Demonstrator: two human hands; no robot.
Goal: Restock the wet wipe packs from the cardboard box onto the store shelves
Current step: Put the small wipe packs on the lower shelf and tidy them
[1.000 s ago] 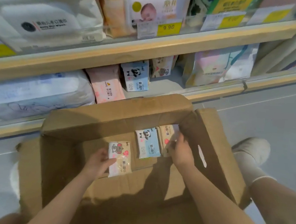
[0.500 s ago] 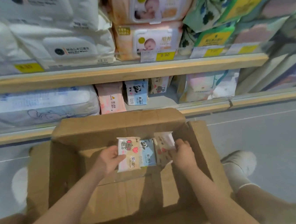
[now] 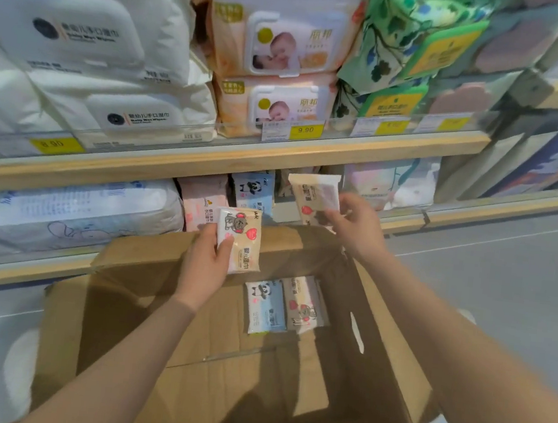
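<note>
Holding one small cream wet wipe pack [image 3: 240, 240] printed with a grey bear and red heart, the left hand [image 3: 203, 265] curls its fingers round the pack's left edge above the open cardboard box [image 3: 393, 326], thumb pressed across the front. The right hand [image 3: 359, 225] pinches a second cream pack [image 3: 314, 197] by its side, raised in front of the lower shelf [image 3: 477, 211]. Two more packs lie in the box: a blue panda pack [image 3: 265, 308] beside a cream bear pack [image 3: 305, 303]. On the lower shelf stand a pink pack [image 3: 201, 199] and a blue panda shelf pack [image 3: 254, 191]. Yellow price tags on the upper shelf edge read 9.90 [image 3: 305, 130] and 8.90 [image 3: 52, 144]; other writing is blurred
</note>
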